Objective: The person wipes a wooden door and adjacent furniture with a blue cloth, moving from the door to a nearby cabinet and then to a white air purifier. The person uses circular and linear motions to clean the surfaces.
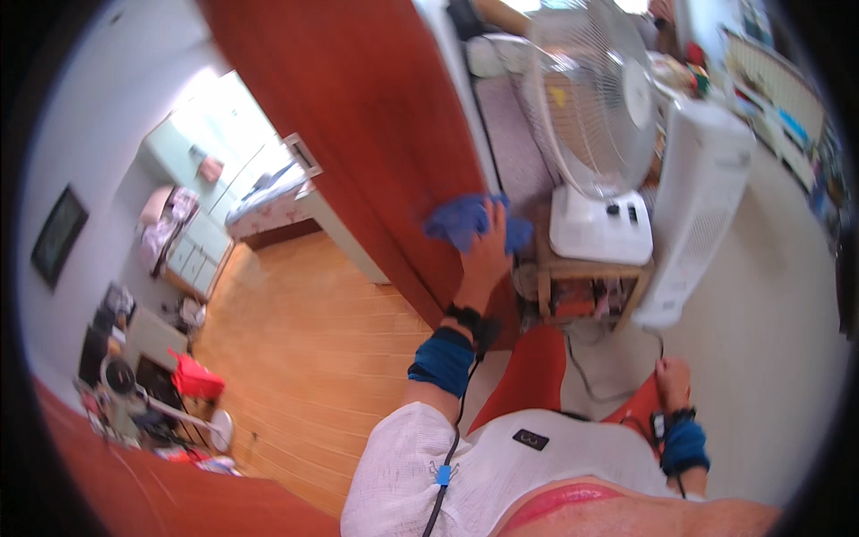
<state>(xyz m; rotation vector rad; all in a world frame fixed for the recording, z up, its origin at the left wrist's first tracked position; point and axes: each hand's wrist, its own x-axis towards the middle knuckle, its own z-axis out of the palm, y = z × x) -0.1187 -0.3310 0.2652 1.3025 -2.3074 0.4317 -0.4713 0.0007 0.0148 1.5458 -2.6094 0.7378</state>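
Note:
My left hand [486, 248] presses a crumpled blue cloth [460, 218] against the lower part of a reddish-brown wooden door [396, 121], fingers spread over the cloth. A recessed metal pull [303, 156] is set in the door's far edge. To the right of the cloth stands a white table fan [600, 228] on a small wooden stool [594, 272]. My right hand [672, 382] hangs low at my right side, by my red-trousered leg, its fingers curled in with nothing visible in them.
A white upright appliance [701, 208] stands right of the fan. A dark cable [590, 389] lies on the pale floor near my legs. Through the doorway are a wooden floor [302, 349], a bed [268, 211], a drawer cabinet [194, 262] and a red bag [196, 377]. Another person's arm [503, 15] shows at the top.

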